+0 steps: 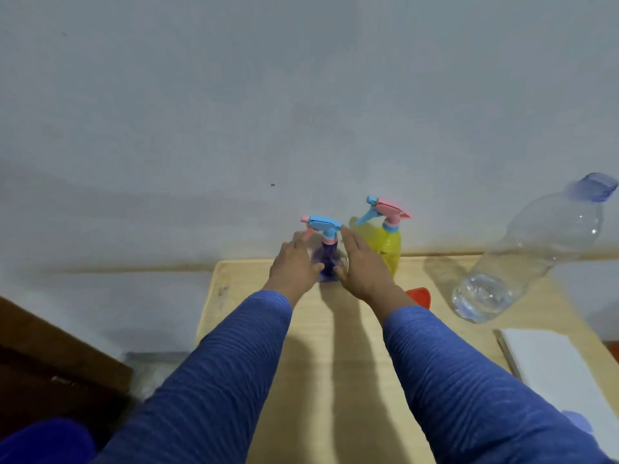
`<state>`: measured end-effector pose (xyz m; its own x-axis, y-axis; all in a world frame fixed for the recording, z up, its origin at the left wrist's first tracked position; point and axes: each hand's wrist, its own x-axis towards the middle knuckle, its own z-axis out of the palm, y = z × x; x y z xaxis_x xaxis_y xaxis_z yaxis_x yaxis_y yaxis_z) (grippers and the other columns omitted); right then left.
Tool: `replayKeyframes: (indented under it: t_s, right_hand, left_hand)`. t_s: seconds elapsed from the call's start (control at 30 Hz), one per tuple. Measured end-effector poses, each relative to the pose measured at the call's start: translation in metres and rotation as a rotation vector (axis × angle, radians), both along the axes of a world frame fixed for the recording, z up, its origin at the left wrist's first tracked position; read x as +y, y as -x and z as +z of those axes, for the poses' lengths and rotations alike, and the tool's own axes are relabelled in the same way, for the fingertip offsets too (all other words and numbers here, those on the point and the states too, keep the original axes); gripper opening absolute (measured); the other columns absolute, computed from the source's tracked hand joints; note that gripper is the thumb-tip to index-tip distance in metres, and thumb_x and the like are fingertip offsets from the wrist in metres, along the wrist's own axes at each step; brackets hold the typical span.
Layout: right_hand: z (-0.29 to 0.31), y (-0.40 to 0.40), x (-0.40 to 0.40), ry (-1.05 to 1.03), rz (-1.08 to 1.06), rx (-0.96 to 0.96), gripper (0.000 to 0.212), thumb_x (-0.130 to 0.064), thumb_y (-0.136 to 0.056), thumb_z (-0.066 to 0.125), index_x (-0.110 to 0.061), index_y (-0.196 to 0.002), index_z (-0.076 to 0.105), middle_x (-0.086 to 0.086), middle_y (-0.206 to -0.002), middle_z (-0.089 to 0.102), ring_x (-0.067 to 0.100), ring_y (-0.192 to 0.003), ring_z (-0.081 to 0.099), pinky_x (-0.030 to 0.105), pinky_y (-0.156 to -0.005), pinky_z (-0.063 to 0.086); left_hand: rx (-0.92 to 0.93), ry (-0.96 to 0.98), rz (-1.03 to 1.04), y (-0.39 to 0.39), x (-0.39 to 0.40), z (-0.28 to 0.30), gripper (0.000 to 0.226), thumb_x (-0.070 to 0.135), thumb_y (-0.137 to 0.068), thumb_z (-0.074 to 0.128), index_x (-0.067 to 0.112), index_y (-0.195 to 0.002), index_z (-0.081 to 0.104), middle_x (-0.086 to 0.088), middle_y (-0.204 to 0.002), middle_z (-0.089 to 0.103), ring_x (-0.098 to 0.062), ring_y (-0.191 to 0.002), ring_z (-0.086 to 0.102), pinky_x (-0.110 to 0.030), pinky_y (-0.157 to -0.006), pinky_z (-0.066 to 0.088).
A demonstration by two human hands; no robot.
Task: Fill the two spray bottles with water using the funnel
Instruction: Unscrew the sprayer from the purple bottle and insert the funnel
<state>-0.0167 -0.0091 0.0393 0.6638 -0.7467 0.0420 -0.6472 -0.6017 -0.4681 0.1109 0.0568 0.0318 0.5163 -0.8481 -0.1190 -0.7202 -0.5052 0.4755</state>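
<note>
Standing upright near the far edge of the light wooden table [351, 380], the translucent purple spray bottle with a blue trigger head and pink collar [326, 252] sits between both hands. The left hand [294, 266] is on the bottle's left side, fingers extended and spread, palm facing the bottle; contact cannot be confirmed. The right hand [360, 266] is on the bottle's right side, fingers straight and together, palm facing the bottle, thumb near its base; neither hand is closed around it. Both forearms wear blue ribbed sleeves [452, 380].

Just beside and to the right, also at the far edge, stands the translucent yellow spray bottle with a pink trigger head and blue nozzle [390, 244]. A red plastic object [420, 296], partly hidden behind the right wrist, lies nearer the middle of the table; its shape cannot be determined. Toward the right edge stands a large clear plastic water bottle with a blue cap [536, 252], with little water at the bottom. A white flat pad [552, 370] lies at the near right edge.
</note>
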Motion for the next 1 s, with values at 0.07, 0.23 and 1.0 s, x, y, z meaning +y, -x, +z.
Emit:
replayKeyframes:
  t_s: [0.07,0.23,1.0]
  right_hand:
    - [-0.015,-0.006,-0.001,0.012,-0.030,-0.053,0.079,-0.017,-0.088,0.057,-0.011,-0.150,0.009,0.005,-0.157,0.015,0.019,-0.143,0.022,0.024,-0.109,0.025]
    - [-0.048,-0.014,-0.004,-0.031,-0.090,-0.131,0.080,-0.014,-0.086,0.059,-0.012,-0.150,0.010,0.005,-0.156,0.019,0.019,-0.142,0.025,0.022,-0.107,0.026]
    - [-0.068,-0.003,0.013,-0.013,-0.186,-0.375,0.052,-0.010,-0.088,0.059,-0.007,-0.138,0.044,0.013,-0.135,0.050,0.028,-0.124,0.043,0.017,-0.100,0.025]
  left_hand:
    - [0.064,0.020,-0.024,-0.007,-0.003,-0.019,0.076,0.031,-0.088,0.061,0.026,-0.148,0.015,-0.007,-0.134,0.043,-0.027,-0.123,0.045,-0.037,-0.095,0.040]
    - [0.121,-0.015,-0.058,-0.015,-0.014,-0.058,0.077,0.036,-0.089,0.058,0.016,-0.151,0.016,-0.007,-0.150,0.033,-0.026,-0.135,0.034,-0.041,-0.109,0.034]
    - [0.353,0.368,-0.049,0.010,-0.002,-0.075,0.061,0.018,-0.084,0.068,0.012,-0.140,0.044,-0.002,-0.133,0.055,-0.015,-0.119,0.050,-0.003,-0.084,0.025]
